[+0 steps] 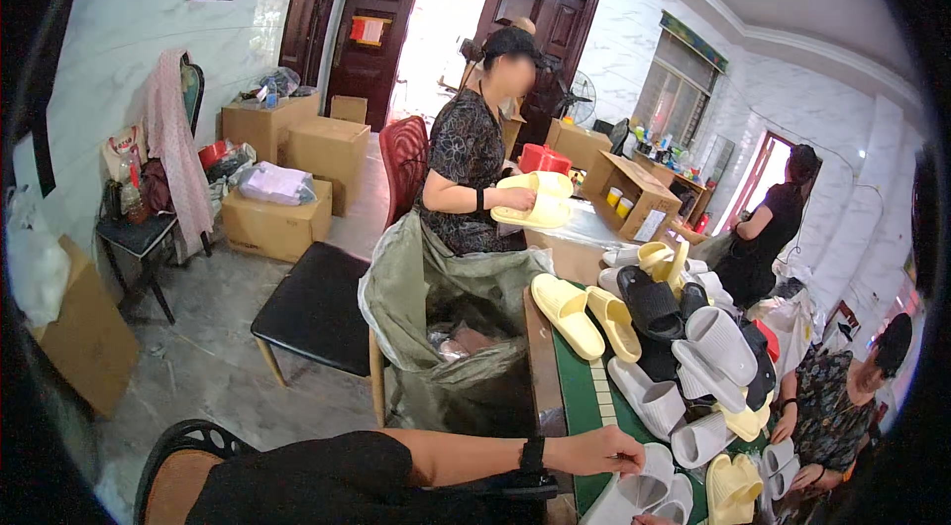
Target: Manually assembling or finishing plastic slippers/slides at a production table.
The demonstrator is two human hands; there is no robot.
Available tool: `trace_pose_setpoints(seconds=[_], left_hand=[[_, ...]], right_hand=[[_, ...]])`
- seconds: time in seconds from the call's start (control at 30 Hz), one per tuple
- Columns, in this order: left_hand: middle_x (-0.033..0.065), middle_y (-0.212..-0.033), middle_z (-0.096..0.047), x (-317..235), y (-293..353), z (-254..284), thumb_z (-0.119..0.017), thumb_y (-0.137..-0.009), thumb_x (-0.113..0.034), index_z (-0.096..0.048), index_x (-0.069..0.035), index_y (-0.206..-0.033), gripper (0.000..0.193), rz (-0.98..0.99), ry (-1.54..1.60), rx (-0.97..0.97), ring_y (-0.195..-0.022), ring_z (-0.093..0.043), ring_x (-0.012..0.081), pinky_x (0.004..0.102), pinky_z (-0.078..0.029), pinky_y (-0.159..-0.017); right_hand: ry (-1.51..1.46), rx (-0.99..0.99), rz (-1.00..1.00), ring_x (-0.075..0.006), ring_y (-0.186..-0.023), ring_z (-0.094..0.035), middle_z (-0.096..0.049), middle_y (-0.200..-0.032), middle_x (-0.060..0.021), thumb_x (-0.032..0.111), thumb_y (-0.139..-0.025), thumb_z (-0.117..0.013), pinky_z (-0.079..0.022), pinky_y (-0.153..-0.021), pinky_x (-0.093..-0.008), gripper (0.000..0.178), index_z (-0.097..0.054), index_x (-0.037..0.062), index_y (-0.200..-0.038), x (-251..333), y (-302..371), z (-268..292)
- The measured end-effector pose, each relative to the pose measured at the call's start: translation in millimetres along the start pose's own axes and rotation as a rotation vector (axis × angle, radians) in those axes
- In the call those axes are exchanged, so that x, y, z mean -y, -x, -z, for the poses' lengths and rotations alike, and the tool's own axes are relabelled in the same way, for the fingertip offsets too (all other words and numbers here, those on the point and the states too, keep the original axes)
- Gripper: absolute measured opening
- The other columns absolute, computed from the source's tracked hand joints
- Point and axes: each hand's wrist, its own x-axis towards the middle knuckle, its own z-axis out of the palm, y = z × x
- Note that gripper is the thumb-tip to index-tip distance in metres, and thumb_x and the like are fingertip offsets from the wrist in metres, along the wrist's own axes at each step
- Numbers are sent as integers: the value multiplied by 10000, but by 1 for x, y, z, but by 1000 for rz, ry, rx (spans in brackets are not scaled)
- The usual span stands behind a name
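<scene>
"White slide slippers [622,499] lie at the near end of the table. How does the left hand [597,451] stand to them?"

"Right above their far edge, back of the hand up, fingers bent inward and fingertips down by the rim of one slipper. Whether they grip it or only touch it, I cannot tell."

"And the right hand [649,520]?"

"Only a sliver of fingers shows at the near border, close beside the same pair. Open or closed, I cannot tell."

"What edges are around the left hand?"

"Its forearm, with a black wristband [533,456], reaches in from the left, across the left edge of the green tabletop [575,381]. A strip of green shows along that edge, on the far side of the hand, with a pale band [602,392] running through it. Just left of the table stands a grey-green woven sack [466,404], its mouth wide."

"And to the right?"

"Tight: yellow slides [733,487] sit just right of the white pair, and the heap goes on toward the far side, with a black slide [649,303] on it."

"Anyone else's hands near?"

"At the right, a co-worker's hands [809,475] are by another white pair [780,466]. Farther off, beyond the sack, another person's hand [515,198] holds pale yellow slippers [543,212]."
</scene>
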Motion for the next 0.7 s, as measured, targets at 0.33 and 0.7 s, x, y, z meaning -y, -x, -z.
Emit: trace_pose_setpoints(seconds=[0.33, 0.7], left_hand=[[87, -855, -653, 6, -7, 0, -628, -907, -134, -624, -7, -925, 128, 77, -3, 58, -816, -619, 247, 351, -478, -732], [74, -874, -661, 23, -7, -5, -641, -912, -180, -656, -21, -915, 159, 17, -124, 48, -829, -611, 238, 350, -481, -757]], right_hand=[[-112, -121, -511, -209, -661, -521, -601, -804, -113, 123, -986, -544, -456, -628, -347, 113, -599, 25, -977, 13, 4, 43], [60, -292, -437, -259, -778, -556, -591, -878, -129, 53, -995, -510, -471, -756, -326, 93, -593, 13, -995, 3, 19, 56]])
